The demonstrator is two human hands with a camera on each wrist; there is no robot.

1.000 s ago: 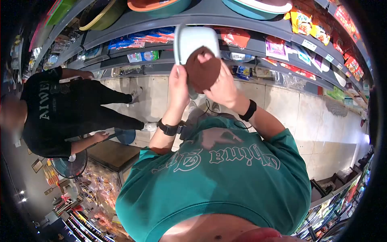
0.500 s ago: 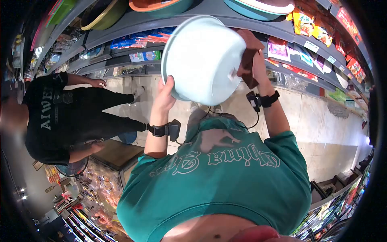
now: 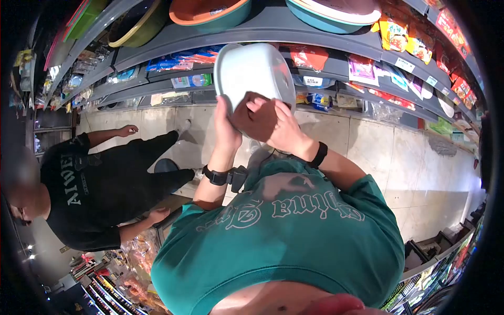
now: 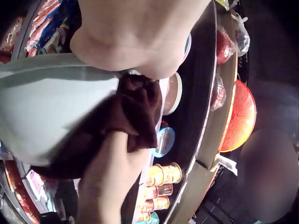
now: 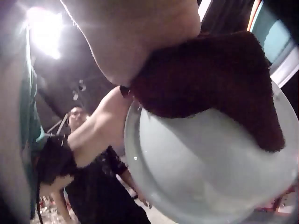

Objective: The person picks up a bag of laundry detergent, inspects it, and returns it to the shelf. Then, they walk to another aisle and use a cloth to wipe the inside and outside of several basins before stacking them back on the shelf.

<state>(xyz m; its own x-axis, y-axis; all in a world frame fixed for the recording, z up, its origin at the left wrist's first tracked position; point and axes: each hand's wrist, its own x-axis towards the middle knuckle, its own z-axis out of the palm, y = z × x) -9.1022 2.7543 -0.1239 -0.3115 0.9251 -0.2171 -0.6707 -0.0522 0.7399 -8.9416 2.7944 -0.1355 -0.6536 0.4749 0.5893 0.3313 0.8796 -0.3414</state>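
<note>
A pale blue plastic basin (image 3: 252, 65) is held up, tilted on its side, in front of the shelves. My left hand (image 3: 227, 126) grips it along the rim side, its thumb on the outer wall. My right hand (image 3: 287, 128) holds a brown cloth (image 3: 255, 119) against the basin's near outer side, fingers bunched over it. In the left wrist view the cloth (image 4: 135, 112) is crumpled in the right hand, close to the left palm. The right wrist view has the cloth (image 5: 201, 77) draped over the basin's pale surface (image 5: 201, 163), with a corner hanging free.
More basins, an orange one (image 3: 210, 11) and a white-rimmed blue one (image 3: 336, 14), stand on the upper shelf (image 3: 273, 32). Packaged goods fill the shelves below. Another person in black (image 3: 100, 184) stands at left on the tiled floor (image 3: 367, 147).
The basin has turned and lowered from its broad outer face half a second ago. My right hand has brought the cloth from its right side to the near side. The other person has shifted.
</note>
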